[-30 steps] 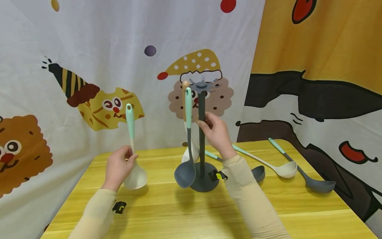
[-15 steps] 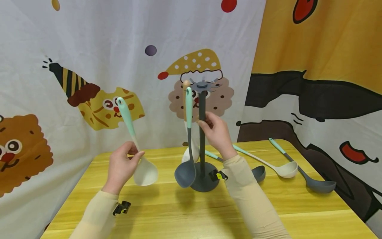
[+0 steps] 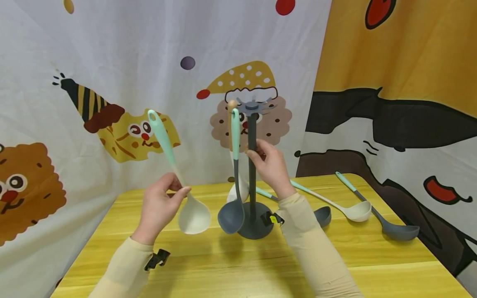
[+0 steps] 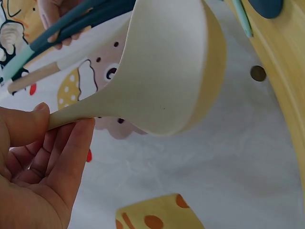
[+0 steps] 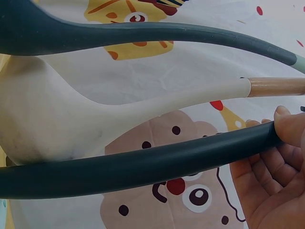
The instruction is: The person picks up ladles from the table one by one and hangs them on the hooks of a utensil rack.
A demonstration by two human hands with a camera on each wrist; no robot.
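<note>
My left hand [image 3: 162, 207] pinches the neck of a cream ladle [image 3: 194, 217] with a mint handle, held tilted above the table, its bowl lowest and the handle leaning left. Thumb and fingers meet on that neck in the left wrist view. My right hand [image 3: 271, 167] grips the dark post of a utensil stand [image 3: 252, 178]. From the stand's left side hang a dark grey ladle [image 3: 231, 217] with a mint handle and, behind it, a white ladle [image 5: 52, 114] with a wooden handle. The cream bowl is just left of the grey one.
On the table [image 3: 223, 273], right of the stand, lie a cream ladle [image 3: 357, 211] and a dark grey ladle [image 3: 400, 231], both mint-handled. Another dark ladle [image 3: 323, 216] is partly hidden behind my right forearm. A printed cloth [image 3: 149, 49] hangs behind.
My left hand has moved right and slightly up with the cream ladle, which has tilted and come closer to the hanging grey ladle. The right hand stays on the post.
</note>
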